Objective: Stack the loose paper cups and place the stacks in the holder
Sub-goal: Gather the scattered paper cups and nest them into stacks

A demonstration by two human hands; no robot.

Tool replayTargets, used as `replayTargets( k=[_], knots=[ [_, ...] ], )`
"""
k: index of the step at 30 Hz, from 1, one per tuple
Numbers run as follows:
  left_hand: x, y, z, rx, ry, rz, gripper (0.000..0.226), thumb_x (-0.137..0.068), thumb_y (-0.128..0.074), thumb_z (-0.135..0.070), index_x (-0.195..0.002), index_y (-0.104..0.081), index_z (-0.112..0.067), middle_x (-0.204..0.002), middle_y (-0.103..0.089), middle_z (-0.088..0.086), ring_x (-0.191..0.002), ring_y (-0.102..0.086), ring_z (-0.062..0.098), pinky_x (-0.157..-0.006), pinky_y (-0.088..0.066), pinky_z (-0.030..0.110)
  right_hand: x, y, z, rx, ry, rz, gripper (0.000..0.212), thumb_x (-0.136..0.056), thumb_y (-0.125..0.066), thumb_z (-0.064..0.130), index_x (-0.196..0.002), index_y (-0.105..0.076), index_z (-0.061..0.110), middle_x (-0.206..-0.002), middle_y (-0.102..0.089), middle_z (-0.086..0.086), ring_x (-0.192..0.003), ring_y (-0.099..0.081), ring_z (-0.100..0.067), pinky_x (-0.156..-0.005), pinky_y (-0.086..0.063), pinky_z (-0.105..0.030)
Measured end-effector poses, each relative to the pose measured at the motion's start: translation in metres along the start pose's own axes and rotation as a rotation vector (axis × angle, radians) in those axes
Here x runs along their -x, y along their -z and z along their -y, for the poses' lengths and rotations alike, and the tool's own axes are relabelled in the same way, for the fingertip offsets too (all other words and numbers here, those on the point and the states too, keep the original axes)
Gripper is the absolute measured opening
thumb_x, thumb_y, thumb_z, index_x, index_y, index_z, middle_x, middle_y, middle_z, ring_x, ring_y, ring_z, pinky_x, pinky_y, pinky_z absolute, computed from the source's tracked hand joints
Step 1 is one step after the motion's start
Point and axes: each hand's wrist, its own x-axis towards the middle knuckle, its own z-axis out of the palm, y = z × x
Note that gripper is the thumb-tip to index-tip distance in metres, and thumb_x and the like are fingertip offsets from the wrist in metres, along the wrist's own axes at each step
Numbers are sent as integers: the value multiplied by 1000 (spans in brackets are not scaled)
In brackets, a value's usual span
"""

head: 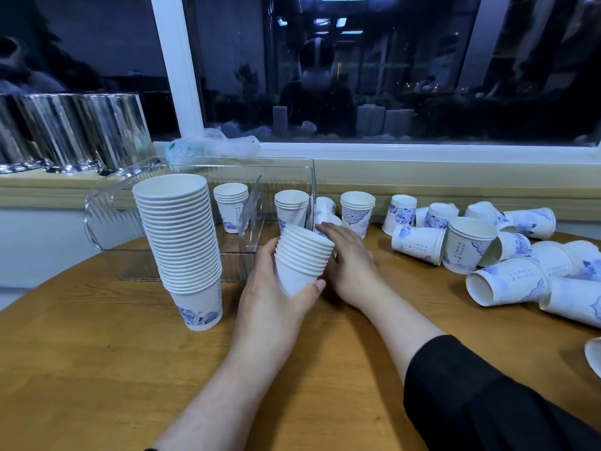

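gripping a short cup stack (300, 255), left hand (276, 294) curls round; right hand (349, 255) open beside it.

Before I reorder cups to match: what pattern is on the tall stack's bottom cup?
Head view: white with a blue floral print on the tall stack.

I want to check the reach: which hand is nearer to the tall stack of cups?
Left. The left hand, holding a short stack, is just right of the tall stack; the right hand lies farther right.
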Motion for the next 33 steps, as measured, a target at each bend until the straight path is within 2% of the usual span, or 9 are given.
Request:
replayTargets(
  k=[2,5,7,12,18,25,27,29,33],
  knots=[
    [0,0,1,-1,4,-5,78,-73,-85,-32,-139,-44,-33,-127,-61,-14,-115,-56,7,-94,-45,28,1,1,3,34,-3,-61,42,-95,-50,23,-136,-54,25,-141,-53,4,-135,-41,-21,-102,-35,-46],
    [0,1,1,-5,5,-11,78,-73,-85,-33,-139,-44,-33,-126,-60,-14,-114,-56,7,-93,-46,30,-2,7,4,-38,-31,-338,34,-94,-44,33,-119,-65,23,-118,-67,1,-114,-57,-25,-95,-44,-50],
    [0,1,1,-11,3,-11,77,-73,-85,-33,-138,-44,-33,-125,-61,-14,-113,-56,7,-92,-46,29,-4,7,0,-102,-42,-418,36,-93,-46,35,-119,-65,21,-119,-64,0,-113,-57,-26,-97,-45,-50],
    [-1,0,2,-14,6,-9,76,-73,-85,-34,-137,-44,-34,-124,-60,-16,-112,-56,5,-89,-43,24,-16,-2,-14,-97,-110,-190,53,-96,-57,36,-144,-47,17,-150,-44,-4,-138,-39,-25,-115,-31,-40],
    [-1,0,4,-28,4,-1,77,-73,-85,-36,-137,-42,-36,-123,-60,-18,-111,-56,3,-89,-43,22,-31,-3,-12,10,-223,-61,60,-97,-50,47,-152,-33,29,-160,-29,5,-146,-24,-24,-114,-26,-51],
    [-1,0,4,-30,1,8,75,-73,-84,-37,-137,-43,-37,-123,-60,-18,-111,-55,2,-90,-44,23,-30,3,-5,-2,-274,-163,58,-90,-62,40,-144,-47,24,-144,-48,-5,-132,-39,-30,-108,-33,-45],
    [-1,1,4,-31,3,11,75,-74,-84,-36,-137,-43,-36,-123,-60,-18,-112,-56,3,-91,-45,25,-26,6,-7,-91,-269,-195,54,-89,-65,34,-139,-53,19,-140,-54,-6,-131,-45,-27,-108,-36,-40],
    [0,1,3,-36,6,15,75,-74,-84,-37,-137,-43,-35,-124,-60,-18,-112,-55,3,-92,-45,25,-18,12,-6,-257,-252,-241,44,-93,-64,25,-135,-57,16,-136,-59,-4,-129,-50,-20,-104,-37,-27],
    [1,1,3,-64,1,31,76,-72,-84,-37,-138,-44,-35,-125,-60,-16,-113,-55,5,-92,-45,26,7,34,15,-474,-181,-552,33,-102,-51,18,-133,-59,19,-131,-59,6,-123,-51,-1,-100,-35,-11]
  ],
)
